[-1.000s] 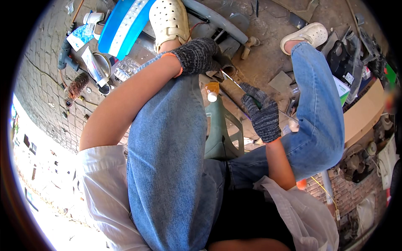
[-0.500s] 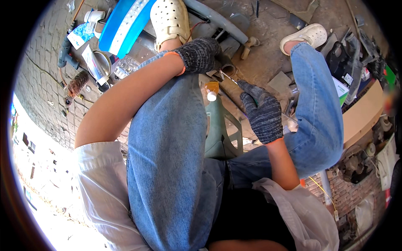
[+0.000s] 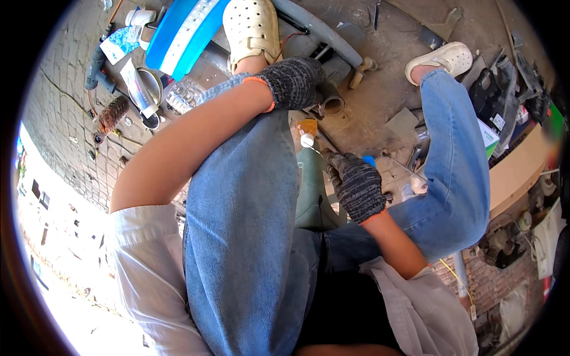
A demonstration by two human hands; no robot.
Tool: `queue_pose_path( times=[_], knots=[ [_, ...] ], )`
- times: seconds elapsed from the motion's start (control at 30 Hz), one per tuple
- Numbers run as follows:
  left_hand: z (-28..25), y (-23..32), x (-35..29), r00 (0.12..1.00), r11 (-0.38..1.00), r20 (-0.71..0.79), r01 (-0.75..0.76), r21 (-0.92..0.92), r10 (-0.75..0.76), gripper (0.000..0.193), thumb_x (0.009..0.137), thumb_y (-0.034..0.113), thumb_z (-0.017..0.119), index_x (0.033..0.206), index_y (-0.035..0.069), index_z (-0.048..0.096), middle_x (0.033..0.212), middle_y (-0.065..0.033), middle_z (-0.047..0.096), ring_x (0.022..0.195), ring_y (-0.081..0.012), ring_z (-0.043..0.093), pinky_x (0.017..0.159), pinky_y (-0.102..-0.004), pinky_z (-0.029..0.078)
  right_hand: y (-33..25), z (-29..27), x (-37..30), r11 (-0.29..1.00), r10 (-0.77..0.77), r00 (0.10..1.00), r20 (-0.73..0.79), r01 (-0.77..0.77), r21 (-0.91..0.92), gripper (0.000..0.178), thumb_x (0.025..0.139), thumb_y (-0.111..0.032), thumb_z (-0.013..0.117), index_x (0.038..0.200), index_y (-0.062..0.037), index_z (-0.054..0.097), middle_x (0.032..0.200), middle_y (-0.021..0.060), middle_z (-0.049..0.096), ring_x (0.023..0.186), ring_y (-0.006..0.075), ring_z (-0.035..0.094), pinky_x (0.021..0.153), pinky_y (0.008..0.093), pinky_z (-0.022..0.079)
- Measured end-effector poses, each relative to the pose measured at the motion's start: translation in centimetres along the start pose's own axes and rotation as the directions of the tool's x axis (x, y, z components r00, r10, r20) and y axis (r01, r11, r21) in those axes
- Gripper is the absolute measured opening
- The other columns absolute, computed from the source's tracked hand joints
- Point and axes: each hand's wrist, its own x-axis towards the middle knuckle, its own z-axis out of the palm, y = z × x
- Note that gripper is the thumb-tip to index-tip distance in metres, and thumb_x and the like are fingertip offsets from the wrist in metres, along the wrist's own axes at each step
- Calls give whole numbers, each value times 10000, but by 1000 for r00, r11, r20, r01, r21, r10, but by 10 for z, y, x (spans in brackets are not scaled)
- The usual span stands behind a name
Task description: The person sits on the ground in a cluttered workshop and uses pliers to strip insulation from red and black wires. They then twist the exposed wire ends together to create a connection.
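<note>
My left hand, in a dark grey knitted glove with an orange cuff, rests by my left knee against a grey curved plastic part. Its fingers are mostly hidden. A short round pipe-like piece shows beside it. My right hand, gloved the same way, is closed around a thin, light-coloured rod-shaped tool. The tool's tip is at the white top of a small bottle of amber liquid; whether it goes inside cannot be made out. A green plastic stool-like piece is just below the bottle.
At the left lie a hot-glue-gun-shaped tool, a white tube, a clear plastic bottle and a rusty brush-like roll. A blue and white panel is at the far left. Black plastic parts and cardboard crowd the right.
My right hand has drawn nearer and slightly left, bringing the tool's tip from beside the left hand to the bottle's top. My left hand stays by the grey part; the whole view has shifted slightly.
</note>
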Motion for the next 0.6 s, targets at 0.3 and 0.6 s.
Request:
queue_pose_path(
  times=[0.3,0.6],
  knots=[
    [-18,19,-6,987,991,125,107,-76,-97,282,795,259,702,1001,68,718,946,-160,685,908,-303,655,831,-378,512,-4,-67,-3,945,141,988,-60,-116,306,310,886,-95,588,1190,-50,626,1036,171,666,916,276,648,825,349,501],
    [-6,13,-2,998,998,4,59,34,-59,318,780,263,700,1000,33,695,1022,-175,630,971,-335,620,860,-411,498,14,-56,8,897,171,984,-51,-134,421,324,916,-58,526,1231,-30,594,1122,164,651,986,229,641,877,321,481]
  ],
)
